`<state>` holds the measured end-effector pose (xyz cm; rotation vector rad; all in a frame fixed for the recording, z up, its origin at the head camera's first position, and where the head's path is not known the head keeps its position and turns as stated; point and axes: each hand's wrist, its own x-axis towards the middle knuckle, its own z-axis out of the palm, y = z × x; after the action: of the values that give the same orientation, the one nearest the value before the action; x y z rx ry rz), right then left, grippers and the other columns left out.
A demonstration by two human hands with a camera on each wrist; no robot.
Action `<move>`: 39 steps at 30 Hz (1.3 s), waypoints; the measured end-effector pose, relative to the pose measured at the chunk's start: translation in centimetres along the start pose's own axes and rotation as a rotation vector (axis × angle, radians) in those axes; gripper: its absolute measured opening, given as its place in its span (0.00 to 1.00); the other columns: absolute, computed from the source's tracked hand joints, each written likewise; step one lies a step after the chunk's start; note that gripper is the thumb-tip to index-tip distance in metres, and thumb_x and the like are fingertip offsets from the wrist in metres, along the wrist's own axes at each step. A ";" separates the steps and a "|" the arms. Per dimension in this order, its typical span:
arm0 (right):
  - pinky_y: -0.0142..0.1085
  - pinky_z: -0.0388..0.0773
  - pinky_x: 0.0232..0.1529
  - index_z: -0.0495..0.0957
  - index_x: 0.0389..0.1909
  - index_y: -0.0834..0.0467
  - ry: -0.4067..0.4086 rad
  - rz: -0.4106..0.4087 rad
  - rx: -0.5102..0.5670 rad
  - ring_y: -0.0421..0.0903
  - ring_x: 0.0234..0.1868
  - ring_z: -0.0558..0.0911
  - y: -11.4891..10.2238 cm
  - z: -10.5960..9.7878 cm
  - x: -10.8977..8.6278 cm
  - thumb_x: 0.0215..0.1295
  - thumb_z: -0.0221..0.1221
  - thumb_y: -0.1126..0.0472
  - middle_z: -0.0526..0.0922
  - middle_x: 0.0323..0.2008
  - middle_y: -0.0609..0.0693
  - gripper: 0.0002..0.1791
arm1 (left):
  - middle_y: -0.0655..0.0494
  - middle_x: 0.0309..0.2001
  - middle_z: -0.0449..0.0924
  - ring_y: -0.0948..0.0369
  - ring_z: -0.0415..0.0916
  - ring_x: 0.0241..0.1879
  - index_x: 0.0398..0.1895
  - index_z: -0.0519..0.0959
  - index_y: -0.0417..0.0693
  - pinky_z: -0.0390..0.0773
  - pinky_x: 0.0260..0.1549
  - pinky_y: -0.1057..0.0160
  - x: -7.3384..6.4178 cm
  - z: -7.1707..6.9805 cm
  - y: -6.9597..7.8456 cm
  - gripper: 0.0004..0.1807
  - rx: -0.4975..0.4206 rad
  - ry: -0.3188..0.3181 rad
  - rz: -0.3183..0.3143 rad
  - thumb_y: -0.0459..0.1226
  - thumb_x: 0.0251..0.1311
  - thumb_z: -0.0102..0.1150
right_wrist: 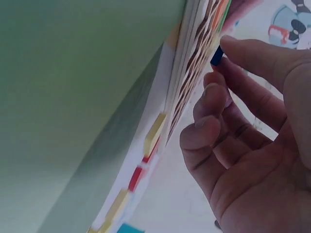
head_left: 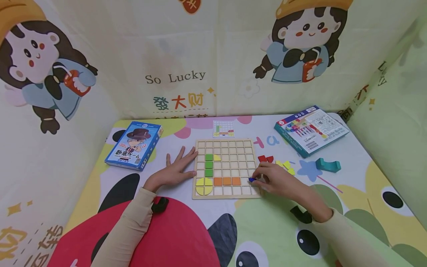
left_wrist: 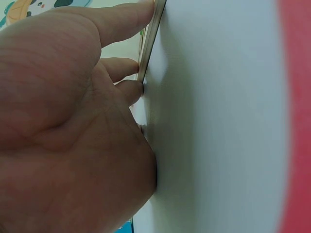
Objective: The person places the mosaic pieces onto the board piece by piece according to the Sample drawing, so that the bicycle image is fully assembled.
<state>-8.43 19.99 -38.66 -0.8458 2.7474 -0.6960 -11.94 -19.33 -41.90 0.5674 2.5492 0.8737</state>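
A wooden grid board (head_left: 227,197) lies flat on the table before me. My left hand (head_left: 174,171) rests at its left edge with fingers spread, the thumb and fingertips at the rim in the left wrist view. Over the board's lower right cells, my right hand (head_left: 277,178) pinches a small blue tile (right_wrist: 217,56) between thumb and forefinger. Green tiles (head_left: 208,164) stand in a column on the grid, with a yellow tile (head_left: 217,157) beside the top one. Orange tiles (head_left: 227,181) form a row right of a yellow circle (head_left: 204,186) made of several pieces.
Behind the board lies a pattern card (head_left: 223,129). Loose red pieces (head_left: 265,158) and yellow pieces (head_left: 286,166) are right of the board, near a teal curved block (head_left: 328,165). A blue box (head_left: 133,144) lies far left, a teal-edged box (head_left: 311,129) far right.
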 end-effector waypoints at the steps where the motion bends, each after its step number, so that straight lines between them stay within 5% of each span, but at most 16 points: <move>1: 0.26 0.76 0.33 0.89 0.44 0.52 -0.003 -0.003 -0.002 0.38 0.35 0.75 -0.2 0.1 0.1 0.65 0.74 0.57 0.84 0.39 0.45 0.09 | 0.52 0.89 0.37 0.42 0.19 0.87 0.88 0.48 0.57 0.11 0.71 0.23 0.0 0.0 0.0 0.46 0.000 0.000 0.001 0.50 0.74 0.60; 22: 0.27 0.81 0.37 0.88 0.44 0.54 -0.032 -0.206 -0.005 0.34 0.33 0.77 -3.5 2.7 2.2 0.67 0.72 0.58 0.84 0.40 0.45 0.07 | 0.52 0.89 0.37 0.42 0.18 0.87 0.88 0.49 0.56 0.11 0.71 0.24 0.0 0.0 0.3 0.46 -0.015 0.000 -0.007 0.49 0.74 0.60; 39: 0.29 0.84 0.43 0.88 0.43 0.52 -0.043 -0.210 -0.082 0.35 0.38 0.82 -5.3 3.8 2.8 0.66 0.73 0.56 0.84 0.42 0.44 0.08 | 0.52 0.89 0.37 0.42 0.18 0.87 0.88 0.48 0.56 0.10 0.71 0.24 0.0 -0.1 0.1 0.46 -0.018 -0.004 -0.006 0.49 0.74 0.60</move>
<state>-6.95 13.08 -39.51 -1.1664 2.6899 -0.5946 -11.96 -19.25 -41.78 0.5556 2.5357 0.8922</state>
